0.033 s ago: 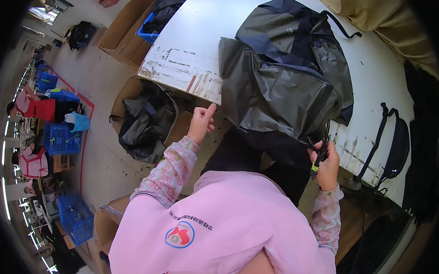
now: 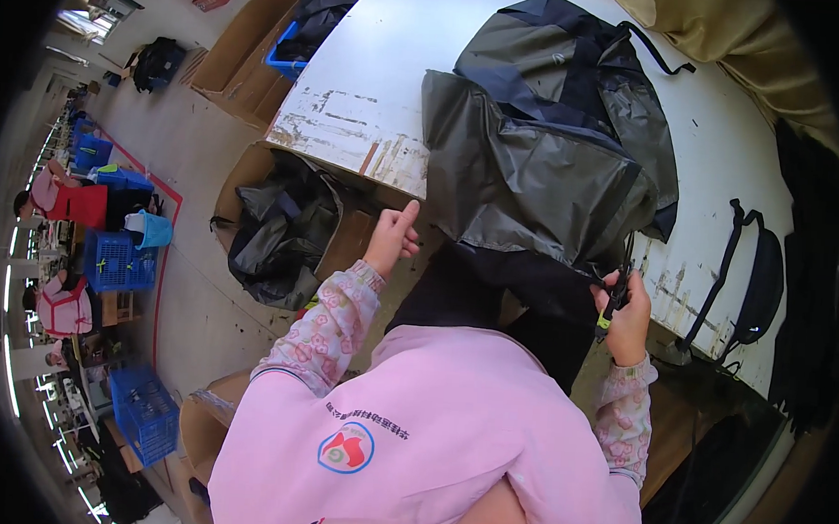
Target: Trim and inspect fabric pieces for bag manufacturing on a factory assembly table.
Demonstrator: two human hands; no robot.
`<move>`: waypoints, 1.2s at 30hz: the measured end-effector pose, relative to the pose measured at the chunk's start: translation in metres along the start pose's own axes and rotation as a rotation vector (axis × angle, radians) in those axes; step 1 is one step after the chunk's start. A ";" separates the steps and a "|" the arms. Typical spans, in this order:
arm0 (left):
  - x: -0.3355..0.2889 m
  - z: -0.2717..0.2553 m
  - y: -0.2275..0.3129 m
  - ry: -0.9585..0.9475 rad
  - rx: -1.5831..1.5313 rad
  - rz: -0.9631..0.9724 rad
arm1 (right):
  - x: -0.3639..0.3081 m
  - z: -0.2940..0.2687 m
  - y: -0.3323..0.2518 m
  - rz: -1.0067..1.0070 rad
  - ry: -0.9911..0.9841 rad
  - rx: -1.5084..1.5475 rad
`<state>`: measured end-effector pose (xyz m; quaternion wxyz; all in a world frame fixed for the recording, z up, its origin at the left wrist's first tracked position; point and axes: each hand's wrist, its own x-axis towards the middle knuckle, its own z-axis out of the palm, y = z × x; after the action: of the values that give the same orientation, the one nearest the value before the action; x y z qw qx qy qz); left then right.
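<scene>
A large dark olive and black fabric bag (image 2: pixel 535 183) lies rumpled on the white table, its near edge hanging over the front toward my lap. My right hand (image 2: pixel 631 313) is closed at that hanging edge, around a slim black piece with a yellow-green end (image 2: pixel 604 323); whether it is a tool or a strap I cannot make out. Beside the table's front left corner is my left hand (image 2: pixel 392 240), the index finger stretched out and the other fingers loosely curled. It appears to hold nothing and is apart from the bag.
Left of the table stands a cardboard box (image 2: pixel 241 175) full of dark fabric pieces. A small black pouch with a strap (image 2: pixel 758 286) lies at the table's right. Gold cloth (image 2: pixel 729 41) hangs at the far right. Blue crates (image 2: pixel 141 417) and people at work are farther left.
</scene>
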<state>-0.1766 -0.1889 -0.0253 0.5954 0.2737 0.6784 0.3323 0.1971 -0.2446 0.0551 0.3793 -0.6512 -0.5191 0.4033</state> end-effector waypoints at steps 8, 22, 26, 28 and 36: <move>-0.005 0.042 0.003 -0.212 -0.227 -0.030 | -0.003 0.002 0.004 -0.008 -0.033 -0.021; -0.023 0.053 0.024 -0.167 -0.332 0.581 | -0.005 -0.001 0.019 -0.020 -0.006 -0.081; -0.026 0.039 0.040 -0.014 -0.203 0.623 | -0.003 -0.002 0.009 -0.053 -0.004 -0.155; -0.013 -0.003 0.052 0.164 -0.293 0.759 | 0.002 -0.002 0.004 0.021 -0.151 -0.036; -0.017 -0.339 0.044 1.217 -0.146 0.845 | 0.085 -0.030 -0.012 -0.154 0.299 -0.228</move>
<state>-0.5109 -0.2169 0.0433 -0.0476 0.2387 0.7013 0.6701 0.2312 -0.1611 0.0667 0.4055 -0.7010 -0.5476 0.2105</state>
